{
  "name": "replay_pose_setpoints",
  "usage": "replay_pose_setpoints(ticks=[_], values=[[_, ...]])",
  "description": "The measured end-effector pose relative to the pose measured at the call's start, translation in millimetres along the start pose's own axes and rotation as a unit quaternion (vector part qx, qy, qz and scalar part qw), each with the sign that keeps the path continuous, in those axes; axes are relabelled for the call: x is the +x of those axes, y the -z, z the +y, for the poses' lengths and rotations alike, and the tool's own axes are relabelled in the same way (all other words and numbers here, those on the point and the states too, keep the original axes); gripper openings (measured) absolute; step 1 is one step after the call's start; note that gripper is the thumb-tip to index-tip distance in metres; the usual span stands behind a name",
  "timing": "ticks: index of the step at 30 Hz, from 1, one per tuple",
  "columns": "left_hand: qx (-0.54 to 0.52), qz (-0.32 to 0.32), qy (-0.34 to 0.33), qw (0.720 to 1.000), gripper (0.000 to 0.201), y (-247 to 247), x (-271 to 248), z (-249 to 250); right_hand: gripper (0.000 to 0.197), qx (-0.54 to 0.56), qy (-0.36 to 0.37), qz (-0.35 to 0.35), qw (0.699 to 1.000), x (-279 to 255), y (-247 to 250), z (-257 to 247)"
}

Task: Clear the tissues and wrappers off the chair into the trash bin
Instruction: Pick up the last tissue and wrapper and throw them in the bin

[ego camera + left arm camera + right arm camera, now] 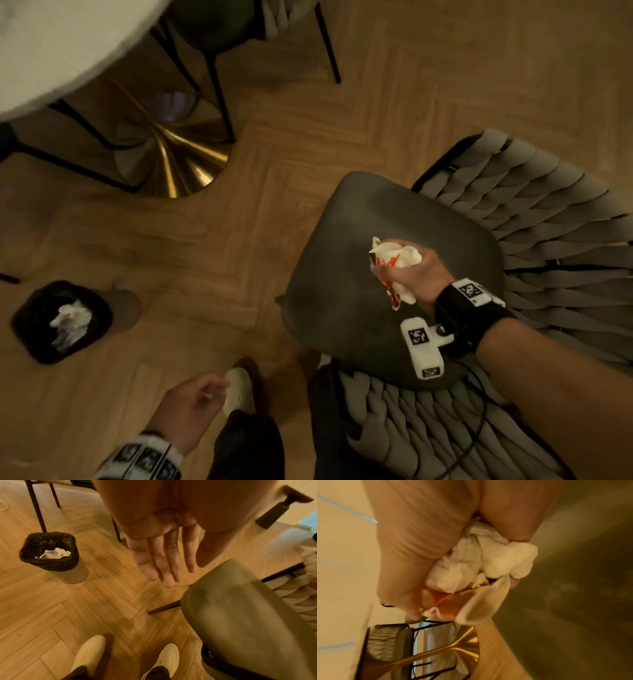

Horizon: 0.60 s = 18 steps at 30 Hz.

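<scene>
My right hand (404,270) grips a wad of white tissues with an orange-and-white wrapper (394,260) just above the grey chair seat (342,274). The right wrist view shows the same wad (479,563) squeezed between thumb and fingers. The bare seat (240,615) carries nothing else that I can see. My left hand (202,397) hangs low over the floor with straight, relaxed fingers (164,563) and holds nothing. The trash bin (61,320), lined with a black bag, stands on the floor at the left with crumpled white tissue inside (54,553).
A round white table (51,44) on a gold pedestal base (171,161) stands at the upper left, with black-legged chairs around it. The chair's woven grey backrest (548,222) curves along the right. My white shoes (89,654) stand on the herringbone wood floor.
</scene>
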<state>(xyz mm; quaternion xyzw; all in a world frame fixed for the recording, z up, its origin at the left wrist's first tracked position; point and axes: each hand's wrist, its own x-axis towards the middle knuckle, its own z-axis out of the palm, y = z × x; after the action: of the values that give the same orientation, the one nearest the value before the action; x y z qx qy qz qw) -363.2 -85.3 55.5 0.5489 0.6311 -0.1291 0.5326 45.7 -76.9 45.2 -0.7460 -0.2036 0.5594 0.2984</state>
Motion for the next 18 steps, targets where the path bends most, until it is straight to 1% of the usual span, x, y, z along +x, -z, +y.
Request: replay_pose_setpoints(ticks=[2, 4, 7, 9, 12, 15, 16, 18], values=[[-0.013, 0.009, -0.004, 1.0, 0.024, 19.2, -13.6, -11.0, 0.044, 0.029, 0.016, -0.008, 0.999, -20.3, -31.6, -25.5], [-0.031, 0.024, -0.016, 0.999, 0.02, 41.6, -27.3, -28.6, 0.044, 0.033, 0.034, -0.011, 0.999, -38.1, -72.2, -47.7], [-0.039, 0.038, -0.035, 0.998, 0.016, 82.1, -46.5, -71.9, 0.042, 0.02, 0.037, -0.02, 0.999, -59.0, -150.4, -68.1], [-0.041, 0.05, -0.042, 0.997, 0.016, 112.0, -57.3, -116.0, 0.044, 0.014, 0.029, -0.032, 0.999, -70.3, -212.7, -71.3], [-0.064, 0.064, -0.04, 0.995, 0.015, 162.0, -69.8, -201.8, 0.046, 0.023, 0.006, -0.044, 0.999, -86.2, -317.0, -69.3], [-0.081, 0.078, -0.014, 0.994, 0.012, 211.6, -90.4, -288.0, 0.057, 0.009, -0.015, -0.066, 0.998, -98.3, -425.2, -70.7], [-0.092, 0.087, -0.004, 0.992, 0.011, 225.5, -96.9, -316.0, 0.056, -0.002, -0.022, -0.077, 0.997, -101.3, -460.2, -71.7], [-0.112, 0.098, 0.023, 0.989, 0.014, 250.3, -106.6, -368.2, 0.044, -0.021, -0.033, -0.095, 0.995, -105.0, -527.6, -76.1]])
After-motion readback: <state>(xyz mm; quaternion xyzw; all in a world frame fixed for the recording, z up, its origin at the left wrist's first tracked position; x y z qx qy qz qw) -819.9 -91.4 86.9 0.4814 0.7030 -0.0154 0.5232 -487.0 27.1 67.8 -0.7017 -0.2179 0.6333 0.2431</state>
